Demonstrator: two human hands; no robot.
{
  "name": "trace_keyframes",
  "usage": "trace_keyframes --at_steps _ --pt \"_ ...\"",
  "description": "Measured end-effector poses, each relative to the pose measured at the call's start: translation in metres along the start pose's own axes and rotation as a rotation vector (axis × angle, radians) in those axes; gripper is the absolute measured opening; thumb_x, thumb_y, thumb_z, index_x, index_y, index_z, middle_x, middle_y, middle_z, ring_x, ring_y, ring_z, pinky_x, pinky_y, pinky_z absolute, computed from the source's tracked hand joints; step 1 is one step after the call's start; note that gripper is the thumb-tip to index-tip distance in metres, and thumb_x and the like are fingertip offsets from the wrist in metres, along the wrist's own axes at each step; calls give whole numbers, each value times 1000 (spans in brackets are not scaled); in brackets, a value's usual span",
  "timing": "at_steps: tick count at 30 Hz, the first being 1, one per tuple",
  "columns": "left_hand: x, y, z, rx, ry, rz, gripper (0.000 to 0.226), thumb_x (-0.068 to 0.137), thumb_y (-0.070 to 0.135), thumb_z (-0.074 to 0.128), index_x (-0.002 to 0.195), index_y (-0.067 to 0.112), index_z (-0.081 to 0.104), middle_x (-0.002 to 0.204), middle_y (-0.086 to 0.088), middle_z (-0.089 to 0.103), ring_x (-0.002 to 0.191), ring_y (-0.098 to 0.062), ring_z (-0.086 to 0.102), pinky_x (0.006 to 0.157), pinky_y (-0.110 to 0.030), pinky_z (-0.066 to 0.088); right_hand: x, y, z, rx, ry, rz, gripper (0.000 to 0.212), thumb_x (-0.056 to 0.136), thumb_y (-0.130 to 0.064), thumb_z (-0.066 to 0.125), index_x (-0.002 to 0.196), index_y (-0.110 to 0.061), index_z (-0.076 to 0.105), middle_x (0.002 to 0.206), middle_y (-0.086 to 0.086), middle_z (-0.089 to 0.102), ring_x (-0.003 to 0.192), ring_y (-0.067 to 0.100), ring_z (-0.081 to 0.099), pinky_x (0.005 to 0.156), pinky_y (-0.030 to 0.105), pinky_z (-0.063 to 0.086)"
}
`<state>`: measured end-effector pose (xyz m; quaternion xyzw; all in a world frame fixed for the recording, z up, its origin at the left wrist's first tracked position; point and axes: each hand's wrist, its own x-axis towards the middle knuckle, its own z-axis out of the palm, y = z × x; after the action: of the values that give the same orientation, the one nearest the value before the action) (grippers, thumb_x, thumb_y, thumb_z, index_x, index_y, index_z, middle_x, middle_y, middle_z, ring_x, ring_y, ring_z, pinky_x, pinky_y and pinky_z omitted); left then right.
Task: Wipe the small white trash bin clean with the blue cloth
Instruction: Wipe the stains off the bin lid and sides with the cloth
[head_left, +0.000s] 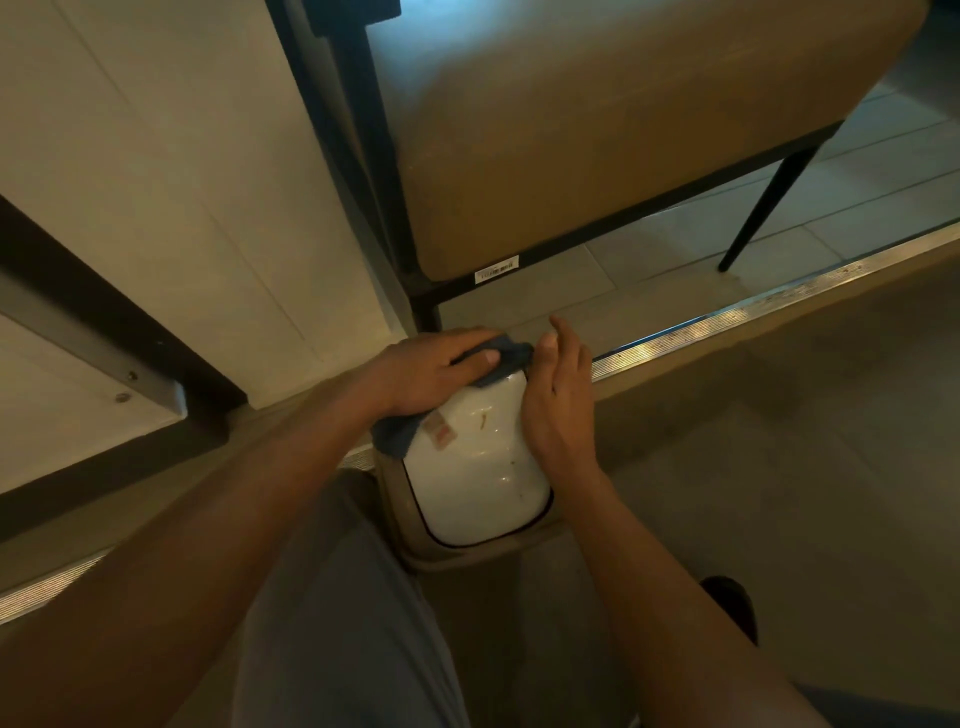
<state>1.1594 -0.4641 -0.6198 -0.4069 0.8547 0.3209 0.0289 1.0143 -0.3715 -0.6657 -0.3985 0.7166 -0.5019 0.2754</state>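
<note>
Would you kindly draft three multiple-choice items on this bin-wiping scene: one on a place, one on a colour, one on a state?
1. Where does the blue cloth lie?
A. Under the left hand on the bin's far end
B. On the floor
C. On the chair seat

2. What colour is the chair's frame?
A. White
B. Black
C. Red

3. How is the right hand?
A. Gripping the cloth
B. Curled into a fist
C. Fingers straight, flat against the bin's side

Answers: 1 A, the cloth shows beneath the left palm and fingers. 2 B, the legs and rails are black. 3 C, the straight fingers rest along the white side, holding nothing.
</note>
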Motion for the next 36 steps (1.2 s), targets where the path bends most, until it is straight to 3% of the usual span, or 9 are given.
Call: trace_keyframes --at_steps 4,7,11,16,22,25,31,36 --pt "16 11 5 38 45 -167 46 106 56 23 142 37 46 139 -4 58 118 -23 56 93 -36 41 2 3 1 2 -27 28 45 107 -48 23 149 -35 32 151 0 37 134 13 40 105 33 33" --pt "9 26 17 164 124 -81 44 107 53 23 146 40 41 146 2 52 124 -22 53 97 -38 41 2 4 -1 -10 -21 20 45 107 -47 24 148 -32 35 151 1 39 134 15 41 104 32 34" --pt "-33 1 26 209 232 41 52 102 63 19 151 47 31 160 11 35 138 -20 42 110 -45 38 3 4 2 -41 -47 -3 43 108 -44 25 141 -27 47 140 3 49 128 17 46 102 32 36" --pt "-80 -24 40 77 469 -5 50 101 56 30 146 42 46 153 9 45 132 -19 43 106 -44 41 7 7 0 -23 -162 -5 40 107 -42 30 130 -27 60 124 0 58 111 14 54 95 34 44" --pt "-110 -18 83 235 592 -32 49 105 51 28 148 35 46 162 6 32 147 -30 31 119 -49 27 11 7 4 90 -341 54 36 106 -47 34 122 -36 64 122 -3 63 112 14 59 100 41 49" --pt "-119 -8 95 323 657 -18 46 103 46 37 143 32 53 157 3 42 146 -34 32 115 -47 29 11 0 2 144 -405 57 33 106 -44 36 121 -36 64 121 -4 65 112 13 61 96 33 50" --pt "-132 6 102 495 670 21 40 96 46 47 131 38 64 146 5 55 129 -36 49 101 -48 37 12 -5 -4 149 -526 27 35 107 -39 36 114 -26 67 104 -10 67 90 -3 63 71 7 47" --pt "-123 -1 90 486 663 87 37 96 49 50 128 39 66 141 2 57 117 -33 50 94 -45 37 13 -2 -2 164 -529 26 35 106 -42 37 111 -29 69 105 -9 69 94 0 65 73 10 48"
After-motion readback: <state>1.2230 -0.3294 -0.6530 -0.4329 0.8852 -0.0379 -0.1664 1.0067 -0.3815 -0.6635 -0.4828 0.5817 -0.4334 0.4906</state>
